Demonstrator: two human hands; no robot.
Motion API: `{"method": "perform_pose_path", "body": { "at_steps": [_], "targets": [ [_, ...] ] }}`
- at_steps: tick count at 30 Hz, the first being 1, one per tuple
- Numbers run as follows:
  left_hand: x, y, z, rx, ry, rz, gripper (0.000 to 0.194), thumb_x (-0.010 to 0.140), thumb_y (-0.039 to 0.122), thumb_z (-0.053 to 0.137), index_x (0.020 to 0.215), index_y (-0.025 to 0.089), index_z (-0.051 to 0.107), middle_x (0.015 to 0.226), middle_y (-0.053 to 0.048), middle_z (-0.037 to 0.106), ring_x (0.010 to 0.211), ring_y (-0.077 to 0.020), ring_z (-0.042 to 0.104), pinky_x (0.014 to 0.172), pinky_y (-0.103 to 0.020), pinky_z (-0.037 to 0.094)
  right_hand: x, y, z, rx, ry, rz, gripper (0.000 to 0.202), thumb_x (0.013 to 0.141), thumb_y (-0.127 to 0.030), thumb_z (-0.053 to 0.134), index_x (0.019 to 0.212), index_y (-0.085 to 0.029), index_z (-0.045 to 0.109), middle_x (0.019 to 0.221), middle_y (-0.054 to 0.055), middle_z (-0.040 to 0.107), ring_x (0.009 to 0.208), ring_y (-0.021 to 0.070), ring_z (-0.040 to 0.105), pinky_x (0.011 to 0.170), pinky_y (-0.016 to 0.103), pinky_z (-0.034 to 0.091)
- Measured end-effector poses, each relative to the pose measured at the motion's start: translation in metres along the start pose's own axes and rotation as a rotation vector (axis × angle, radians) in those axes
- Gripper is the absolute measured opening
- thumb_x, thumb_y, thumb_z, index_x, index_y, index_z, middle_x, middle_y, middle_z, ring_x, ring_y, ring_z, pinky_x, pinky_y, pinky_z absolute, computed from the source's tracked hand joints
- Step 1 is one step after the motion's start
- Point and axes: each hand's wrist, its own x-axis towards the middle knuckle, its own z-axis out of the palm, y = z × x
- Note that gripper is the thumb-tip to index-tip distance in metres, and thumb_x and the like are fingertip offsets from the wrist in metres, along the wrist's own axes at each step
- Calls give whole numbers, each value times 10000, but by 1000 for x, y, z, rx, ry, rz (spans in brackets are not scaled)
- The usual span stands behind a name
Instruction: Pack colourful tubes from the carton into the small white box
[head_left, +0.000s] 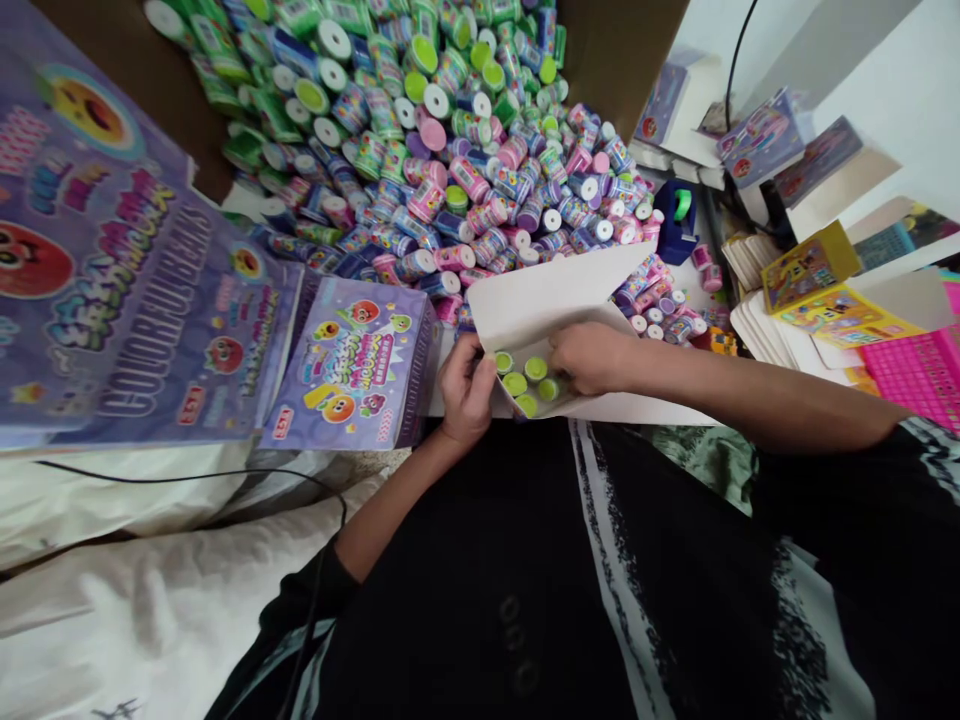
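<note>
The open white box (547,300), steadied by the left hand (465,385) just below the heaped tubs (450,150), could be tipped and its green-lidded tubs (525,378) spilled, since the right hand (592,357), fingers curled together, is pressed among them.

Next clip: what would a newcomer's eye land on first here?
First, the huge heap of small colourful tubs spilling across the top centre. Then, below it, the left hand and right hand at an open white box holding green-lidded tubs. A closed purple box stands just left of the hands.
</note>
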Motion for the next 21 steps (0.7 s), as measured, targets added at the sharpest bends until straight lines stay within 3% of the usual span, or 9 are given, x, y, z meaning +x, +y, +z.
{"method": "perform_pose_path", "body": {
  "at_steps": [4,7,10,14,16,21],
  "targets": [
    [0,0,0,-1,-10,4,424,1027,626,599,957,216,682,816,-13,656,726,-186,581,660,-327,445,-6,-5,-5,-38,58,53,305,967,-149,687,1241,-125,819,1255,184,740,1079,317,712,796,336,448],
    [0,-2,0,2,-10,3,443,1018,648,597,949,219,681,811,-9,650,722,-183,575,663,-325,444,-5,-11,-7,55,19,35,316,954,-271,747,1232,-143,822,1206,157,769,1045,309,728,762,333,448],
    [-1,-3,-1,-11,-8,5,426,1024,630,603,961,218,689,812,-8,648,719,-181,578,661,-324,441,1,-13,-8,155,-72,112,359,945,-388,773,1201,-144,835,1114,138,798,987,298,743,684,324,415],
    [-1,-3,-1,-22,-9,6,399,1031,601,610,974,215,689,827,-11,659,732,-182,592,668,-323,442,5,-16,-5,294,-89,194,536,949,-610,725,1125,-120,848,949,146,794,871,292,740,643,320,421],
    [-1,-3,-1,-23,-10,8,403,1027,606,613,972,213,687,823,-9,656,732,-180,589,668,-323,441,5,-19,-5,296,-67,220,533,958,-591,700,1122,-105,846,952,166,794,858,299,736,644,326,430],
    [0,-4,0,-20,-13,3,429,1025,628,603,983,210,688,826,-5,652,734,-180,595,666,-331,444,3,-25,-7,313,-58,264,369,915,-370,684,1104,-92,838,973,179,799,851,301,737,619,319,429]
  ]
}}
